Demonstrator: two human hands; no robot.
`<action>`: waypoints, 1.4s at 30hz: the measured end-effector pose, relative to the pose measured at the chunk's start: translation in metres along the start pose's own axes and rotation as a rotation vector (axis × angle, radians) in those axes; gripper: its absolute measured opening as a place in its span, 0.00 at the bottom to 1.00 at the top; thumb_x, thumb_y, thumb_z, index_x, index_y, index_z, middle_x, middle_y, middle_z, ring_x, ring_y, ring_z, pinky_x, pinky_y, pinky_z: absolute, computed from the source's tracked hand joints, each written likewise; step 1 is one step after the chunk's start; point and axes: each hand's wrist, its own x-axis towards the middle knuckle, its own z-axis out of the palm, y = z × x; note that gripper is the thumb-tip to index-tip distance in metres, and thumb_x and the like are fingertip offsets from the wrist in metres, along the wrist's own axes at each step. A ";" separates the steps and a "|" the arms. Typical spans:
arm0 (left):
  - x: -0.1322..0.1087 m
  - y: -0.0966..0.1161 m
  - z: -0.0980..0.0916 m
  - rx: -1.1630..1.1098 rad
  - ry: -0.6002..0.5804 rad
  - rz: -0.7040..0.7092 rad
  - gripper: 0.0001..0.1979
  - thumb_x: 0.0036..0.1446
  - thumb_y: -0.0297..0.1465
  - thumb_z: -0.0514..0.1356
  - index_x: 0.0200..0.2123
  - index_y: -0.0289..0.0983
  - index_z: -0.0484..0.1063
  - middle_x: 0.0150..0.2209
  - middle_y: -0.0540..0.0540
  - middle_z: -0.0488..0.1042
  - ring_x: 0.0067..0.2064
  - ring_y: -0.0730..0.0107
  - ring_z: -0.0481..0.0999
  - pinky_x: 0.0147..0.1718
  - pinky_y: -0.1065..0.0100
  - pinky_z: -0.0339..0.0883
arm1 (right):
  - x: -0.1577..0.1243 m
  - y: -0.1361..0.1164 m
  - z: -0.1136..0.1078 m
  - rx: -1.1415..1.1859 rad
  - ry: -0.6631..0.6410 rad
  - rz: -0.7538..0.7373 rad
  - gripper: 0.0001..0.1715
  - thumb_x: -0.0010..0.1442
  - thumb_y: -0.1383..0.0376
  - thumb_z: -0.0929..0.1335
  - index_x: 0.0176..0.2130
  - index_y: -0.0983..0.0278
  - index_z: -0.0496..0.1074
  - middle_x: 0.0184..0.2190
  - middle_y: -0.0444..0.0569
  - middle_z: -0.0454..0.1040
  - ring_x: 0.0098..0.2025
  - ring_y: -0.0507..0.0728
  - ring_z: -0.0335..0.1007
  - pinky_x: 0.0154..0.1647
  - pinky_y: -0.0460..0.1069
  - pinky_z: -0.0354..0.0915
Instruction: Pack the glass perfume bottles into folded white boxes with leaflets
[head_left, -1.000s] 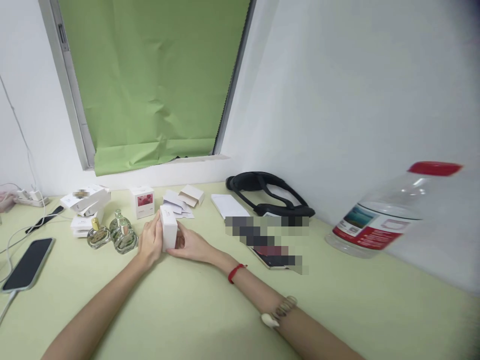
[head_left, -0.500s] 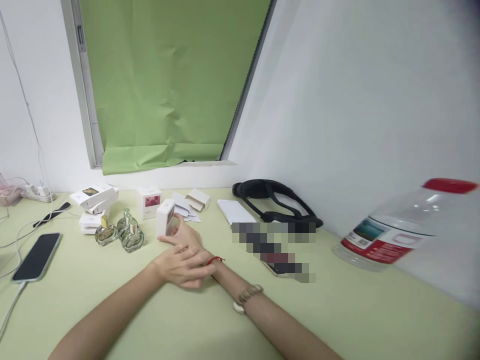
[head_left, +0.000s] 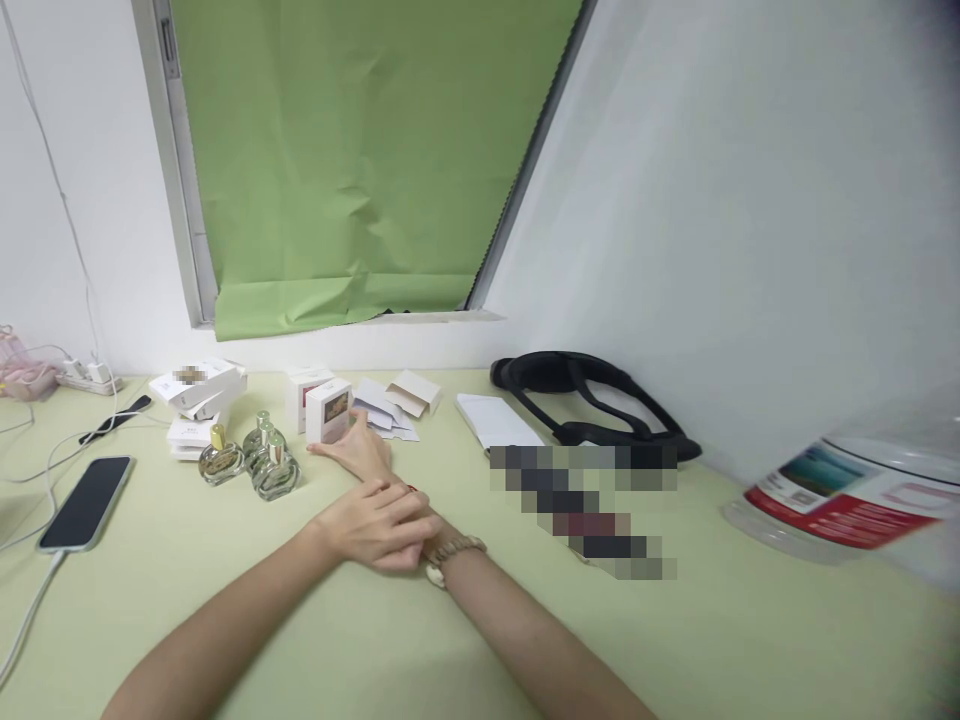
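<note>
A small white perfume box [head_left: 319, 414] with a dark picture on its side stands upright, its lower part between the thumb and fingers of my right hand [head_left: 364, 447]. My left hand [head_left: 381, 527] lies across my right wrist, fingers bent over it, tips by the beaded bracelet [head_left: 461, 546]. Part of a red string shows under those fingers. Left of the box stand three glass perfume bottles, one with a gold cap [head_left: 220, 463] and two with pale green caps, the nearer being this bottle [head_left: 276, 478]. A second white box [head_left: 296, 400] is partly hidden behind the held one.
Stacked white boxes [head_left: 195, 390] lie behind the bottles. Unfolded card pieces [head_left: 412, 392], a white flat box [head_left: 495, 420] and a black headset-like strap [head_left: 592, 385] lie right. A phone [head_left: 86, 505] with cable sits left; a big plastic bottle [head_left: 840, 500] is far right.
The held box has turned so its picture faces more towards me, and stands closer to the second box. My left fingers have closed in over my right wrist. The view has shifted slightly.
</note>
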 end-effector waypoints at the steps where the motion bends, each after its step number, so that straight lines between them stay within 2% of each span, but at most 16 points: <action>1: 0.000 0.000 0.000 0.004 0.016 0.000 0.14 0.58 0.34 0.50 0.42 0.36 0.71 0.43 0.38 0.74 0.38 0.63 0.70 0.38 0.63 0.61 | 0.001 0.001 0.000 0.014 -0.004 0.002 0.53 0.42 0.43 0.76 0.55 0.64 0.55 0.40 0.55 0.77 0.46 0.67 0.74 0.41 0.54 0.63; 4: -0.001 0.000 0.000 0.003 0.053 -0.003 0.14 0.58 0.34 0.50 0.43 0.35 0.71 0.43 0.38 0.74 0.38 0.62 0.70 0.39 0.62 0.61 | 0.004 0.006 0.000 0.052 -0.010 -0.015 0.42 0.48 0.48 0.75 0.52 0.63 0.57 0.37 0.49 0.77 0.42 0.62 0.75 0.37 0.51 0.61; 6: -0.001 0.000 0.001 -0.009 0.041 -0.004 0.14 0.59 0.34 0.50 0.43 0.36 0.71 0.42 0.38 0.74 0.39 0.62 0.70 0.39 0.62 0.61 | 0.006 0.008 0.000 0.059 -0.011 -0.035 0.32 0.53 0.51 0.73 0.49 0.62 0.59 0.34 0.46 0.77 0.40 0.60 0.75 0.34 0.49 0.59; 8: -0.001 0.000 0.001 -0.016 0.022 0.002 0.14 0.59 0.34 0.49 0.42 0.36 0.71 0.40 0.39 0.73 0.38 0.62 0.70 0.39 0.62 0.60 | 0.007 0.010 0.001 0.066 -0.007 -0.050 0.27 0.56 0.54 0.73 0.48 0.62 0.60 0.33 0.44 0.77 0.38 0.58 0.74 0.32 0.49 0.57; 13: -0.001 0.000 0.001 -0.005 0.007 0.010 0.15 0.59 0.35 0.50 0.42 0.37 0.72 0.39 0.39 0.73 0.39 0.62 0.69 0.39 0.62 0.60 | 0.008 0.011 0.004 0.122 -0.003 -0.077 0.26 0.56 0.57 0.73 0.48 0.62 0.62 0.32 0.41 0.77 0.38 0.56 0.74 0.33 0.48 0.56; 19: -0.001 0.000 0.000 0.013 -0.021 0.014 0.15 0.59 0.35 0.49 0.43 0.36 0.71 0.39 0.39 0.73 0.38 0.62 0.69 0.38 0.62 0.60 | 0.007 0.010 0.002 0.122 0.005 -0.103 0.27 0.56 0.56 0.74 0.49 0.63 0.63 0.32 0.42 0.78 0.38 0.56 0.75 0.33 0.48 0.58; 23: -0.002 -0.001 -0.001 0.053 0.059 0.044 0.15 0.60 0.35 0.50 0.43 0.35 0.71 0.36 0.40 0.72 0.35 0.63 0.69 0.36 0.63 0.59 | 0.006 0.009 0.000 0.118 -0.008 -0.110 0.28 0.55 0.54 0.73 0.49 0.63 0.63 0.32 0.42 0.77 0.37 0.57 0.75 0.33 0.48 0.58; 27: -0.004 -0.003 -0.004 0.085 0.101 0.022 0.13 0.60 0.35 0.50 0.39 0.35 0.70 0.35 0.41 0.72 0.33 0.65 0.68 0.35 0.63 0.59 | 0.009 0.010 -0.002 0.111 -0.040 -0.126 0.28 0.55 0.54 0.73 0.49 0.63 0.63 0.32 0.43 0.77 0.37 0.56 0.74 0.32 0.47 0.59; 30: -0.005 -0.004 -0.003 0.096 0.100 -0.026 0.12 0.59 0.33 0.49 0.32 0.35 0.70 0.29 0.43 0.71 0.31 0.66 0.68 0.33 0.65 0.60 | 0.013 0.010 -0.005 0.033 -0.137 -0.188 0.21 0.58 0.57 0.71 0.46 0.64 0.64 0.34 0.45 0.77 0.37 0.55 0.74 0.33 0.46 0.61; 33: -0.009 -0.005 0.002 0.087 0.048 -0.040 0.14 0.60 0.33 0.48 0.25 0.37 0.67 0.20 0.48 0.65 0.25 0.69 0.67 0.27 0.67 0.59 | 0.018 0.012 -0.015 -0.051 -0.235 -0.260 0.17 0.57 0.60 0.72 0.44 0.65 0.68 0.35 0.46 0.78 0.36 0.54 0.74 0.34 0.45 0.61; 36: -0.012 -0.005 0.008 0.075 -0.082 -0.042 0.18 0.61 0.34 0.47 0.21 0.38 0.64 0.15 0.51 0.61 0.18 0.72 0.64 0.21 0.70 0.56 | 0.025 0.016 -0.035 -0.107 -0.268 -0.281 0.15 0.52 0.63 0.74 0.41 0.63 0.73 0.33 0.44 0.78 0.36 0.56 0.74 0.34 0.46 0.61; 40: -0.012 -0.003 0.007 0.060 -0.195 -0.093 0.18 0.62 0.34 0.48 0.21 0.37 0.64 0.15 0.50 0.65 0.17 0.74 0.66 0.20 0.71 0.57 | 0.036 0.030 -0.072 -0.187 -0.154 -0.239 0.08 0.56 0.64 0.71 0.39 0.62 0.76 0.40 0.48 0.77 0.45 0.58 0.73 0.43 0.47 0.62; 42: -0.009 -0.001 0.003 0.045 -0.227 -0.142 0.18 0.62 0.33 0.48 0.21 0.37 0.65 0.16 0.49 0.68 0.17 0.73 0.67 0.20 0.71 0.57 | 0.041 0.040 -0.088 -0.227 -0.064 -0.189 0.10 0.60 0.62 0.68 0.41 0.62 0.76 0.47 0.51 0.74 0.50 0.61 0.70 0.47 0.49 0.61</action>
